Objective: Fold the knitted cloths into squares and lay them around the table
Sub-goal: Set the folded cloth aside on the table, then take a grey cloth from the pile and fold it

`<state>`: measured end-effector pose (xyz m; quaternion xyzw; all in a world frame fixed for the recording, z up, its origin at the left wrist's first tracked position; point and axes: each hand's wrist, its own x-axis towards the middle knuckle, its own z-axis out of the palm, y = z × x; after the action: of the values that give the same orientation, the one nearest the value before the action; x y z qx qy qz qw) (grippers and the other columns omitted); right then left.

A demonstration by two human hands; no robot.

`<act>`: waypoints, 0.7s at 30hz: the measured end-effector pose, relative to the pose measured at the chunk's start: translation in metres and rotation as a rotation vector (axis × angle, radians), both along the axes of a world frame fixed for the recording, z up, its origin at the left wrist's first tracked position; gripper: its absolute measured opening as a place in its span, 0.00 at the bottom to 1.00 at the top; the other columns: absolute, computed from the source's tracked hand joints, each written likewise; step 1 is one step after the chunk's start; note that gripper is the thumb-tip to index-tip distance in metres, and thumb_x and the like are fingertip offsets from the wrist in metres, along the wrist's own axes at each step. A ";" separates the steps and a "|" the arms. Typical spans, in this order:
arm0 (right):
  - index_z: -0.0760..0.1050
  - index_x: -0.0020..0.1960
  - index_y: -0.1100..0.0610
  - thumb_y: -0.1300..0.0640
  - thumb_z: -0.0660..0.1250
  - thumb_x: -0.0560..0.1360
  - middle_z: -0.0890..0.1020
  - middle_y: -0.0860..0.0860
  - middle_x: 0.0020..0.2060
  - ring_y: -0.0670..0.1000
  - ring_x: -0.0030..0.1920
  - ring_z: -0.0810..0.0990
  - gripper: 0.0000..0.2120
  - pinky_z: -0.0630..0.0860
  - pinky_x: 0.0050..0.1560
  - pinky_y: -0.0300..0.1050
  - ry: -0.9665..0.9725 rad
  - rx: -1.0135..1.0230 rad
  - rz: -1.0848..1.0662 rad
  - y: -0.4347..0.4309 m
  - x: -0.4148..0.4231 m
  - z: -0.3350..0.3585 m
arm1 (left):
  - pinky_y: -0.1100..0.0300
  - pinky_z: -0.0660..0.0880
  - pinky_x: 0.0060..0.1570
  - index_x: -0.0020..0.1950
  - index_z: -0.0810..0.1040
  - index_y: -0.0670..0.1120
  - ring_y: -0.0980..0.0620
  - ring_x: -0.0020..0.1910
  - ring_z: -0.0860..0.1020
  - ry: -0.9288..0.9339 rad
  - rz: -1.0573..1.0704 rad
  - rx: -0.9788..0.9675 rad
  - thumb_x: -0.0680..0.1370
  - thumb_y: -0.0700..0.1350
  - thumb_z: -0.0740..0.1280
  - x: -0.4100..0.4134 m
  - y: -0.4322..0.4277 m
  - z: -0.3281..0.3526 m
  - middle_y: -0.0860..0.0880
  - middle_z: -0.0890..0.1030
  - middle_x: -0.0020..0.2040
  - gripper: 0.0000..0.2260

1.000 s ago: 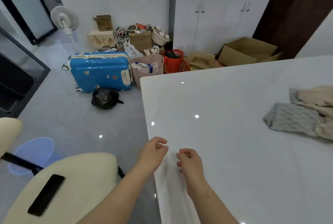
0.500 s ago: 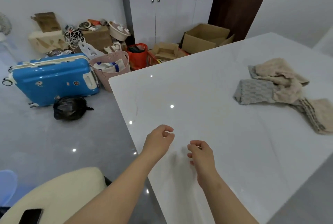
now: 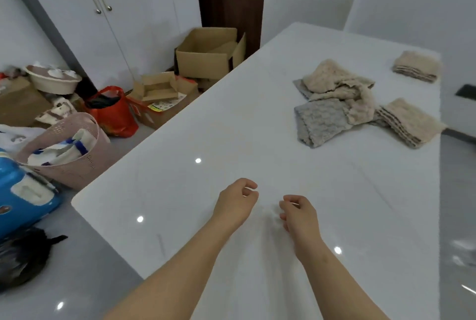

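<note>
A loose heap of knitted cloths lies at the far right of the white table (image 3: 206, 178): a crumpled beige cloth (image 3: 340, 85) on top of a grey cloth (image 3: 319, 121). A folded beige cloth (image 3: 409, 121) sits at the right edge beside the heap. Another folded beige square (image 3: 416, 65) lies at the far corner. My left hand (image 3: 235, 202) and my right hand (image 3: 300, 214) hover side by side over the near part of the table, fingers loosely curled, holding nothing, well short of the cloths.
Left of the table the floor holds a blue suitcase (image 3: 23, 191), a pink basket (image 3: 69, 149), a red bag (image 3: 112, 111), a black bag (image 3: 23, 255) and cardboard boxes (image 3: 208, 54) before white cabinets (image 3: 116, 18).
The view has swung right, bringing the cloth heap and two folded squares into sight. My hands have kept their loosely curled pose over the table's near part.
</note>
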<state>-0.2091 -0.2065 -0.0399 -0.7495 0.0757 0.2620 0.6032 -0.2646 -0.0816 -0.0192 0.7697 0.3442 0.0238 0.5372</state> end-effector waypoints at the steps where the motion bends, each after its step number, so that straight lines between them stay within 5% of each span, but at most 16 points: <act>1: 0.73 0.55 0.55 0.60 0.62 0.75 0.76 0.49 0.46 0.51 0.43 0.76 0.09 0.71 0.40 0.41 -0.004 -0.009 -0.030 0.006 0.004 0.000 | 0.67 0.71 0.36 0.55 0.76 0.51 0.55 0.41 0.75 0.001 -0.040 0.002 0.77 0.44 0.61 0.009 0.010 0.000 0.52 0.77 0.48 0.09; 11: 0.71 0.60 0.56 0.60 0.61 0.75 0.74 0.46 0.43 0.50 0.45 0.74 0.13 0.69 0.43 0.41 -0.164 -0.226 -0.186 0.026 0.086 0.001 | 0.62 0.73 0.49 0.56 0.76 0.50 0.54 0.47 0.76 -0.012 -0.365 0.113 0.78 0.45 0.61 0.113 0.050 -0.012 0.53 0.78 0.51 0.09; 21: 0.67 0.68 0.57 0.56 0.60 0.76 0.69 0.59 0.67 0.60 0.66 0.67 0.20 0.63 0.65 0.51 -0.486 -0.494 -0.325 0.022 0.218 -0.001 | 0.56 0.62 0.67 0.69 0.67 0.45 0.48 0.69 0.64 -0.320 -0.587 0.516 0.80 0.46 0.58 0.249 0.032 -0.041 0.46 0.67 0.69 0.17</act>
<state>0.0093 -0.1845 -0.0404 -0.8908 0.1091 -0.0486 0.4384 -0.0154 -0.0499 -0.0600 0.9309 0.0053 0.0744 0.3577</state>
